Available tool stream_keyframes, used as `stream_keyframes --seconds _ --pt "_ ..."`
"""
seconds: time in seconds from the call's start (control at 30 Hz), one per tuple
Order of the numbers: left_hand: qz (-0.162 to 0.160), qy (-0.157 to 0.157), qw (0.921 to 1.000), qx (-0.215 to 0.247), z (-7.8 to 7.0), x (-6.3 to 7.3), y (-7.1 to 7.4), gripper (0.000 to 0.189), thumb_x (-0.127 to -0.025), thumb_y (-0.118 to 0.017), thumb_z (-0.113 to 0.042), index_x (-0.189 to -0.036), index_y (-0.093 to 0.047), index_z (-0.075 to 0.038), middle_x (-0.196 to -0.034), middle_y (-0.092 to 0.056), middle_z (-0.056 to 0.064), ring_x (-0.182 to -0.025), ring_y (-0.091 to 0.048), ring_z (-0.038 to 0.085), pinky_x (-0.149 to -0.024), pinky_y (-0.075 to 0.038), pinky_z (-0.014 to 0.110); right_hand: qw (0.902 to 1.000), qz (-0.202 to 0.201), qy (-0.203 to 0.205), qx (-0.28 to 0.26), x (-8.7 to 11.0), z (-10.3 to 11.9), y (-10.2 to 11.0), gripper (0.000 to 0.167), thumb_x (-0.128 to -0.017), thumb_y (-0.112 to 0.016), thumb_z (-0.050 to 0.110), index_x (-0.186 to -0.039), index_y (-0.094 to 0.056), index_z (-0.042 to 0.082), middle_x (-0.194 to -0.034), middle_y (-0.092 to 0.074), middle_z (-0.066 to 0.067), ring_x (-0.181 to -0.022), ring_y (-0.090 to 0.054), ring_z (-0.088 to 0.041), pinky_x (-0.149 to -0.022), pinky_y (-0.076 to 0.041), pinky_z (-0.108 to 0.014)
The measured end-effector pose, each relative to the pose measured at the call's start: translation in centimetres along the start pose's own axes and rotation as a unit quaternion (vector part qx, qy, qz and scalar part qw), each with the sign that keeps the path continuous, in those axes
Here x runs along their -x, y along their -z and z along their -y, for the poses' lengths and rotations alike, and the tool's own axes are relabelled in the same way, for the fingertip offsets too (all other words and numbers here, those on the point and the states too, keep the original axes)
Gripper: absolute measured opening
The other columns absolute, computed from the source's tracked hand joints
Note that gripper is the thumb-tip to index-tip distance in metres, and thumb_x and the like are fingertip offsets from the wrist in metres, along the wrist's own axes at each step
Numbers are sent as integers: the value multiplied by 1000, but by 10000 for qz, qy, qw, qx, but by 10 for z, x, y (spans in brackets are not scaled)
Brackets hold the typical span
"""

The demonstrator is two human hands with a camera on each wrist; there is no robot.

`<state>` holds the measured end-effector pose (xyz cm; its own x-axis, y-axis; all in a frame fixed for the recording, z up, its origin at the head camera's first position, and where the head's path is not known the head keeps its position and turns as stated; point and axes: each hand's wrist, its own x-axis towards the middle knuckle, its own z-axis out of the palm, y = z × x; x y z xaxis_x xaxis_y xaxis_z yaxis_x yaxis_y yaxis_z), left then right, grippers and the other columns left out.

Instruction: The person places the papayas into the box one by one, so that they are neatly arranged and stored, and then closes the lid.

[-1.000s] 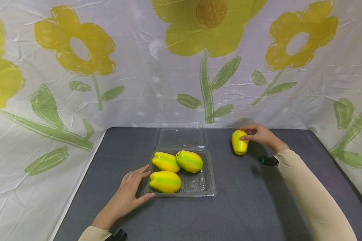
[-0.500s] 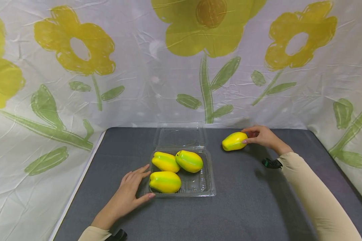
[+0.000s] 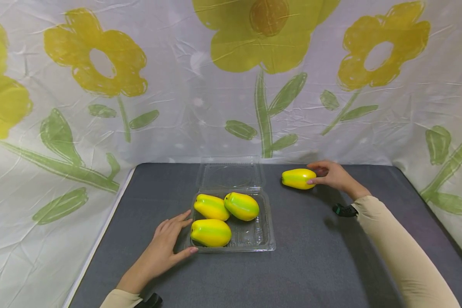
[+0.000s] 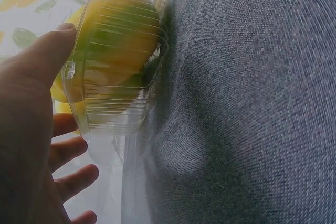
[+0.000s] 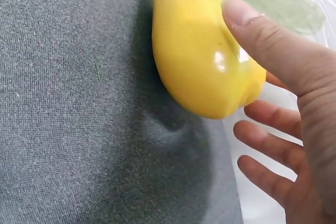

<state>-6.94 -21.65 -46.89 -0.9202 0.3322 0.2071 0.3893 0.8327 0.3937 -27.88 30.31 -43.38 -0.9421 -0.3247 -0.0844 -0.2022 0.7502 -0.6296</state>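
Observation:
A clear plastic clamshell box (image 3: 254, 247) lies unfolded on the table, its lid (image 3: 231, 173) laid back. Three glossy yellow-green papayas (image 3: 210, 233) fill its left and rear part. My left hand (image 3: 161, 246) is at the box's left edge, fingers spread and fairly straight; in the left wrist view the thumb touches the rim. Right of the box, a fourth papaya (image 3: 298, 179) lies sideways on the cloth. My right hand (image 3: 336, 176) pinches its right end between thumb and index finger, while the other fingers stay apart from it in the right wrist view.
Dark grey cloth (image 3: 315, 256) covers the table. A white curtain printed with yellow flowers (image 3: 169, 128) hangs behind and along both sides. Each wrist carries a black strap (image 3: 345, 209).
The papaya at my right hand has turned from pointing toward me to lying sideways, its far end swinging left. My left hand and the box have stayed in place.

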Motion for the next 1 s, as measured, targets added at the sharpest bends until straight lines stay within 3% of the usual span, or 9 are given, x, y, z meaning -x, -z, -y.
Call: stream_keyframes --seconds 0.6,1.0 --pt "45 22 10000 13 1 0 1 79 -83 -69 -60 -144 -48 -13 -160 -37 3 -143 -40 30 -112 -24 65 9994 140 87 288 -4 0 -8 77 -79 -80 48 -141 -54 9 -136 -59 -18 -110 -61 -31 -90 -53 -45" --pt "27 20 10000 -12 -1 0 2 78 -83 -73 -54 -144 -48 -12 -159 -38 3 -143 -40 30 -112 -26 64 9996 138 100 216 -2 3 -10 76 -80 -79 49 -139 -54 9 -133 -60 -18 -107 -62 -30 -84 -54 -41"
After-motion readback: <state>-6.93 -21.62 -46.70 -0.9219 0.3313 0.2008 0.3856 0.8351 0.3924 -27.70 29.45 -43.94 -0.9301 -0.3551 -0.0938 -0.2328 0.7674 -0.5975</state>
